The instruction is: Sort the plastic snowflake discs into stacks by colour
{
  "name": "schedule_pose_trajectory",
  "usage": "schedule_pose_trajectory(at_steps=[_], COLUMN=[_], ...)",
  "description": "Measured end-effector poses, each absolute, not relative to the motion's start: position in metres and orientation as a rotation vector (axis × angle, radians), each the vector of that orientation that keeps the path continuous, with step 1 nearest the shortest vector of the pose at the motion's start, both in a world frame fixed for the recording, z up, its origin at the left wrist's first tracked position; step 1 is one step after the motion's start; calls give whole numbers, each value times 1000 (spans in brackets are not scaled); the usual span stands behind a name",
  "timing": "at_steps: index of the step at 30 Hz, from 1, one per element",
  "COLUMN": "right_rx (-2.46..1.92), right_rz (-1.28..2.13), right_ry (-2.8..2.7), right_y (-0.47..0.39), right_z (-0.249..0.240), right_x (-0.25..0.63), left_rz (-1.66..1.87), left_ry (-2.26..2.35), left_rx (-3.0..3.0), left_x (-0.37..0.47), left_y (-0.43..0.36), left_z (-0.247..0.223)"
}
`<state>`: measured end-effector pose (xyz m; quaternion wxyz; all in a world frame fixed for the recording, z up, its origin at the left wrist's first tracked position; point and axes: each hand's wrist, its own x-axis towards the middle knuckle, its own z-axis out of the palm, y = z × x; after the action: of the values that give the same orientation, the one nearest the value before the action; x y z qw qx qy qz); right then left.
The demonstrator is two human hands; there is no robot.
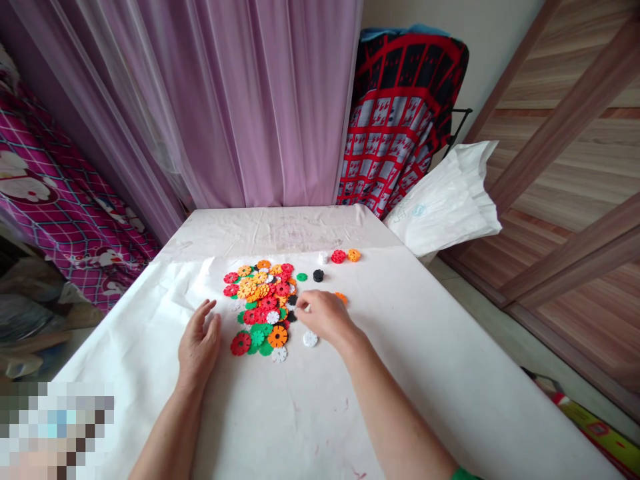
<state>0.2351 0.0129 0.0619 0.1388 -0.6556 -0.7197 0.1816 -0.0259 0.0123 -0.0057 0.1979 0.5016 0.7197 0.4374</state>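
A pile of notched plastic discs (257, 317) in red, orange, green, white and black lies in the middle of the table. My left hand (199, 343) rests just left of this pile, fingers loosely apart and holding nothing. At the pile's right edge, my right hand (323, 315) has its thumb and fingertips pinched together. A bit of white shows by those fingertips, but what they grip is too small to make out. Close under the right wrist sits a white disc (311, 339). An orange disc (341, 298) is partly hidden behind that hand.
Beyond my right hand are small groups of white (323, 257), red (339, 256), orange (354, 255) and black discs (319, 275), plus a green disc (301, 277). A white bag (445, 200) stands at the table's right edge. Purple curtains (260, 107) hang behind the table.
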Motion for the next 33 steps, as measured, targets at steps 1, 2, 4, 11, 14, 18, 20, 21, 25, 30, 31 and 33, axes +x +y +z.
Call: schedule_pose_trajectory(at_steps=[1,2,4,11,14,18,20,21,25,30,31,33], right_rx=[-1859,-1841,-1850,-1921,-1928,-1923,-1927,-1925,-2006,-2351,-2380,-2406], right_rz=[519,494,428,346,345,324,339,342,255,226,243,270], right_ry=[-2197,-2277,-2361,-2371,-2400,-2424,-2426,-2421,-2265,-1922,-1893,-1877], right_y=[7,1,-7,-12,-11,-11,-9,-7,7,26,28,30], right_z=[62,60,54,46,48,46,49,53,69,66,62,56], right_x=[221,208,189,170,166,157,157,161,206,289,299,310], left_rz=[1223,1222,1222,1227,1218,1219,1213,1206,1186,1179,1177,1172], left_ry=[2015,2015,2009,1998,2001,2005,2010,2014,2029,2036,2038,2043], left_rx=[1404,1405,1412,1449,1460,1477,1477,1476,1485,1531,1537,1538], left_x=[-26,-26,-26,-26,-26,-27,-27,-27,-28,-30,-30,-30], left_y=[12,12,13,12,13,14,14,14,14,14,14,15], left_z=[-6,-5,-6,-8,-9,-11,-11,-11,-10,-12,-13,-13])
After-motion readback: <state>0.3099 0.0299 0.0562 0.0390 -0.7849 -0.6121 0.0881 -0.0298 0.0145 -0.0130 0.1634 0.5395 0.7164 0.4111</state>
